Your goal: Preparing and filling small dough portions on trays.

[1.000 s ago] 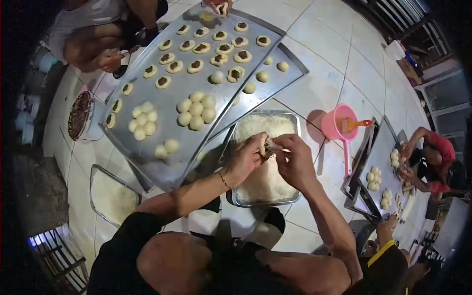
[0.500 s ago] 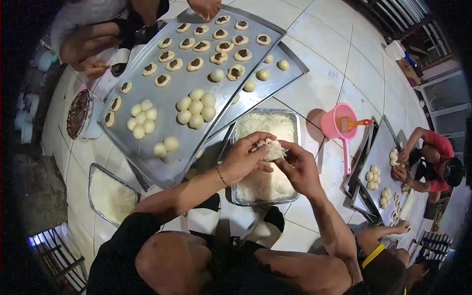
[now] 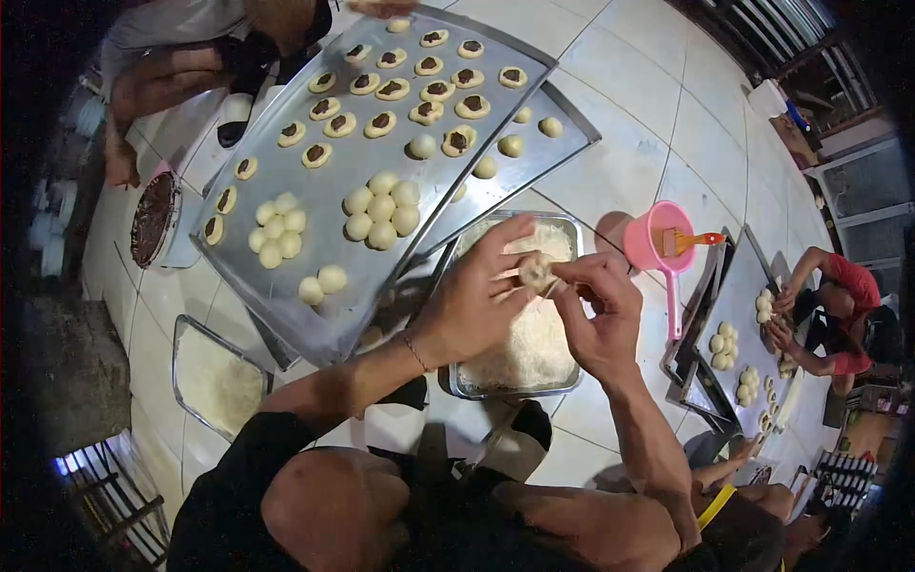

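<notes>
Above a metal tray of white shreds (image 3: 519, 357), a small pale dough piece (image 3: 538, 272) is held up between my hands. Curved around its left side are the spread fingers of my left hand (image 3: 467, 300), supporting it at the fingertips. My right hand (image 3: 602, 310) pinches its right edge between thumb and fingers. The piece looks roundish, with a gathered middle; how much filling is inside is hidden.
A large metal sheet (image 3: 319, 319) bears dough balls (image 3: 381, 208) and dark-topped dough rounds (image 3: 379, 124), overlapping another sheet (image 3: 562, 143). Around lie a pink dipper (image 3: 643, 238) with a brush (image 3: 688, 241), a dark-filled bowl (image 3: 155, 221) and a pale-filled tray (image 3: 224, 381). Other people work nearby.
White shreds stuck out of the dough; now it is a rounder, gathered piece, and my left fingers have spread more. A co-worker's hand at the top moved left, revealing a plain dough round.
</notes>
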`<state>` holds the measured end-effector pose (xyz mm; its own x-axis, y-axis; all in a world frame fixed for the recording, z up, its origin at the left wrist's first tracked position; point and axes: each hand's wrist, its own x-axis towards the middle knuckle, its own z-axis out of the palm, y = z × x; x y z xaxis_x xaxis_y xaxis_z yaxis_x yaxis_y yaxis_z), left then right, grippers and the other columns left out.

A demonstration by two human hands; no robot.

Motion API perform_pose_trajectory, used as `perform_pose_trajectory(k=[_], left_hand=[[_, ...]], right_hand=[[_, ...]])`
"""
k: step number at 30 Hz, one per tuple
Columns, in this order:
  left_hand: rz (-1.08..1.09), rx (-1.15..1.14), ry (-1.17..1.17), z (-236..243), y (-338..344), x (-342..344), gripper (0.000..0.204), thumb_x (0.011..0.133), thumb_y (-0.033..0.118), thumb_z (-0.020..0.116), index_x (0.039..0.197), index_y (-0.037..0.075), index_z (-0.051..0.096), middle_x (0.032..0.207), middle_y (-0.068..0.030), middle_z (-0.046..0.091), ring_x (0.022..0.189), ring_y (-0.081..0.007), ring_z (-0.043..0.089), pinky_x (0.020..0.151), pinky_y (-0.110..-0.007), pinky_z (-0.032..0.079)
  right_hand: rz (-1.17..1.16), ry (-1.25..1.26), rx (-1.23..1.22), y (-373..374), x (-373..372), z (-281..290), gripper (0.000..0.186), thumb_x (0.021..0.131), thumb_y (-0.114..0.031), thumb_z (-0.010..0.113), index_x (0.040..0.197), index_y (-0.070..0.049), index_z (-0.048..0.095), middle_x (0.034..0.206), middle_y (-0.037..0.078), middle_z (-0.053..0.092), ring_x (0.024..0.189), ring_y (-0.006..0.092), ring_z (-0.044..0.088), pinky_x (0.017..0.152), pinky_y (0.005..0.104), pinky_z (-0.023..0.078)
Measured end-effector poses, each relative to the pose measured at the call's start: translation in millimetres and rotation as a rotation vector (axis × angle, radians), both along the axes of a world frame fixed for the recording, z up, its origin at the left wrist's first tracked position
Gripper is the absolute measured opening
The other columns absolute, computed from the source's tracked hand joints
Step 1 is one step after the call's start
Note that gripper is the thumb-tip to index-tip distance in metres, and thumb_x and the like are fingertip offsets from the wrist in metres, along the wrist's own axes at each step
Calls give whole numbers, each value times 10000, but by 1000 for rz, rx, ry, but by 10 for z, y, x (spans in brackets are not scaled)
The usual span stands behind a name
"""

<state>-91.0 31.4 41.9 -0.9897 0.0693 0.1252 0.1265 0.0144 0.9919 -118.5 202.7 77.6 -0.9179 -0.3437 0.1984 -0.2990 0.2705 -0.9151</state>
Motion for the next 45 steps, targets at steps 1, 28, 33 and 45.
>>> perform_pose_trajectory(k=[1, 28, 33, 45], left_hand=[[23, 71, -60, -8, -25, -7, 578, 861, -58, 478, 1423, 24, 369, 1303, -200, 546, 992, -282, 641, 850, -328, 518], [-8, 335, -166, 258, 22, 151, 398, 859, -55, 550, 1250, -12, 485, 1219, -122, 570, 993, -117, 542, 817, -200, 451], [-81, 317, -290, 273, -84, 68, 385, 865, 1, 590, 1234, 15, 483, 1062, -72, 591, 851, -114, 573, 749, -188, 460], [-52, 391, -140, 127, 1, 110, 252, 946, 33, 500, 1193, -8, 522, 1101, -90, 596, 889, -123, 572, 789, -214, 487]], right_hand=[[-17, -94, -53, 7, 9, 15, 215, 762, 92, 669, 957, 3, 674, 904, 47, 571, 758, 142, 551, 642, 247, 463], [-49, -198, -15, -43, 171, 356, 175, 853, 27, 616, 1027, 15, 609, 1019, 99, 603, 837, 162, 560, 748, 247, 492], [5, -150, -13, -5, 159, 342, 135, 864, 30, 603, 998, 29, 621, 1018, 99, 604, 824, 147, 548, 736, 239, 486], [14, -191, -64, 33, 134, 241, 172, 864, 66, 586, 1025, 21, 626, 968, 95, 598, 809, 156, 560, 713, 244, 488]])
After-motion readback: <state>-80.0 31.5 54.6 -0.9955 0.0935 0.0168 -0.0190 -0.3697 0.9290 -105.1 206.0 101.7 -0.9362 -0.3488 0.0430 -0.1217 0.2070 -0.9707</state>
